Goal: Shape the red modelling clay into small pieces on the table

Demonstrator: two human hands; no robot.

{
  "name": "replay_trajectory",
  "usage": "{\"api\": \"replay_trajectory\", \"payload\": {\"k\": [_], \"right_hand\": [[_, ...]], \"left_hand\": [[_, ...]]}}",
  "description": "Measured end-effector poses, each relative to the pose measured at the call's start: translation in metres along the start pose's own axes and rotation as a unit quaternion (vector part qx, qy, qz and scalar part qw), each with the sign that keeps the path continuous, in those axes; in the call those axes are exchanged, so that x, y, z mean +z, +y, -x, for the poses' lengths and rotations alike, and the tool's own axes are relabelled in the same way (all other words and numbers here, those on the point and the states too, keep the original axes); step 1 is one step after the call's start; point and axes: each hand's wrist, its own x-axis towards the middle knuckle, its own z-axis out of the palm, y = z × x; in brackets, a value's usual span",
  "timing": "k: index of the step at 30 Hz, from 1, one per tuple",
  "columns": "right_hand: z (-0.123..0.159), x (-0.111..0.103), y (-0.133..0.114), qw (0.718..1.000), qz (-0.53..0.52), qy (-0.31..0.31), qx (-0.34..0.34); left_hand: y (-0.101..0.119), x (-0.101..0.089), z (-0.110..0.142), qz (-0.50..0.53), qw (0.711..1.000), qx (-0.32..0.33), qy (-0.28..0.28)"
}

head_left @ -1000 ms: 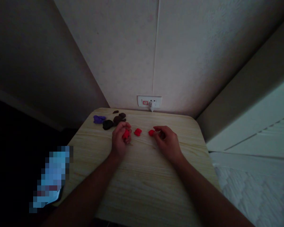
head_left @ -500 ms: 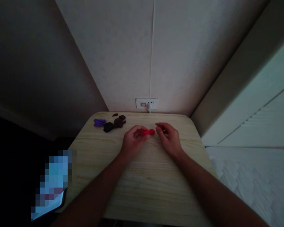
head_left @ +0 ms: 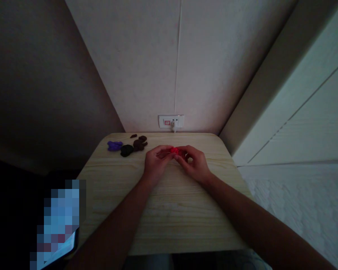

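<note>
Red modelling clay (head_left: 174, 150) is pinched between both hands over the back middle of the wooden table (head_left: 163, 210). My left hand (head_left: 157, 159) closes on it from the left with thumb and fingers. From the right, my right hand (head_left: 193, 161) grips the same clay, and the fingertips of both hands meet around it. Much of the clay is hidden by the fingers, so its full shape cannot be made out. To the left of my hands lie a purple lump (head_left: 114, 146), a black lump (head_left: 126, 150) and several dark brown pieces (head_left: 139, 145) of clay.
A wall socket (head_left: 171, 121) with a white plug in it sits just above the table's back edge. At the lower left is a lit, blurred-out screen (head_left: 62, 213). A white cabinet (head_left: 304, 120) and a pale quilted surface (head_left: 293, 202) are on the right.
My left hand has moved right, bringing its red clay together with the other red pieces. My right hand, apart from the clay half a second ago, now grips it too. The view has shifted slightly.
</note>
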Motion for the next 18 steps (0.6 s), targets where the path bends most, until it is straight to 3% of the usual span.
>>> {"api": "replay_trajectory", "payload": {"k": [11, 18], "right_hand": [[0.0000, 0.0002, -0.0007, 0.997, -0.036, -0.018, 0.066], [0.0002, 0.0053, 0.0019, 0.994, -0.064, -0.001, 0.094]], "left_hand": [[-0.0019, -0.0011, 0.0003, 0.008, 0.999, -0.029, -0.035], [-0.0014, -0.0020, -0.0018, -0.043, 0.997, -0.025, -0.055]]}}
